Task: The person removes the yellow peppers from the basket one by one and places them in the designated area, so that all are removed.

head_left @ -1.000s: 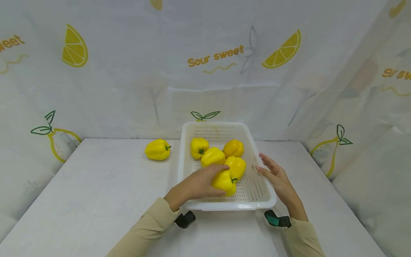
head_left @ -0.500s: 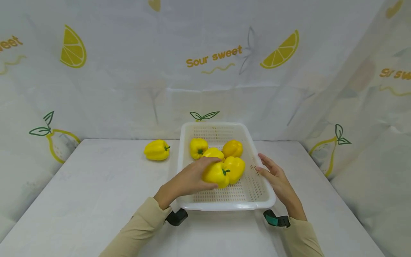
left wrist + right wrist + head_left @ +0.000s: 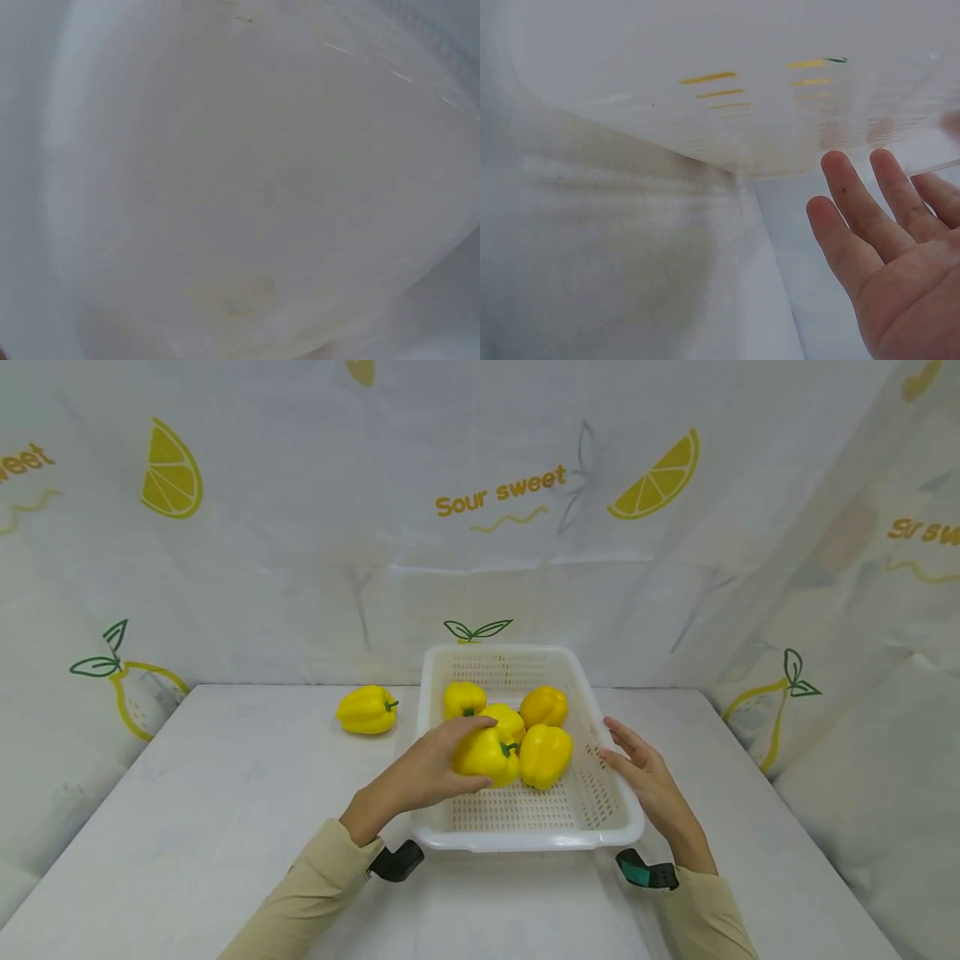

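My left hand (image 3: 420,772) reaches over the left rim of a white perforated plastic basket (image 3: 525,841) and grips a yellow bell pepper (image 3: 486,758), thumb at its near side. The stem points right. Two more peppers sit to its right, a yellow one (image 3: 545,757) and a deeper yellow one (image 3: 544,706); behind it are a partly covered pepper (image 3: 507,720) and another pepper (image 3: 463,697) at the back left. At the basket's right side is my right hand (image 3: 654,785); the right wrist view shows its fingers (image 3: 862,199) extended along the outer wall.
A single yellow bell pepper (image 3: 367,709) lies on the white table (image 3: 225,810) left of the basket. Behind the table hangs a white curtain (image 3: 300,527) printed with lemons. The left wrist view is mostly filled by the blurred basket wall (image 3: 262,165).
My left hand has moved left and farther back inside the basket with the gripped pepper, uncovering the pepper on the right. The right hand has stayed at the basket's side.
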A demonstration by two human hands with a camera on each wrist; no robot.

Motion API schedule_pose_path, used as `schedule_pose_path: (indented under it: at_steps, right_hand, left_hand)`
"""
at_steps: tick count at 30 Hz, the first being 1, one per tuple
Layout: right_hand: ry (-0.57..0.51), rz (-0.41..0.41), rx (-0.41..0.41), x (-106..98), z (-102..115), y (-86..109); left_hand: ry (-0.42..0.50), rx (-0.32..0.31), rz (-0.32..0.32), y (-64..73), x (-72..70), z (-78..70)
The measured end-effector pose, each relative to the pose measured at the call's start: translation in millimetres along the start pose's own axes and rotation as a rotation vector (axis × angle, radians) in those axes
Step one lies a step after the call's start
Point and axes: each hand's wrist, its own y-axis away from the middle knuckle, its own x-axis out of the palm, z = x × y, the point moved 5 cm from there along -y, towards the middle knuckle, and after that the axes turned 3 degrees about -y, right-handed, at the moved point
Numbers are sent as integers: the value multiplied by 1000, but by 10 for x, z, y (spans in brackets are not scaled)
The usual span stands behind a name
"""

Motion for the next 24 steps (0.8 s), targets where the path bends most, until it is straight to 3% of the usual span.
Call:
schedule_pose_path:
  at_steps: [10,24]
  right_hand:
    - [-5,4,1,3,9,11]
    - [1,6,-1,7,2,8]
  left_hand:
    - [13,21,-54,65,-165,43]
    - [32,-11,-86,144,-392,64]
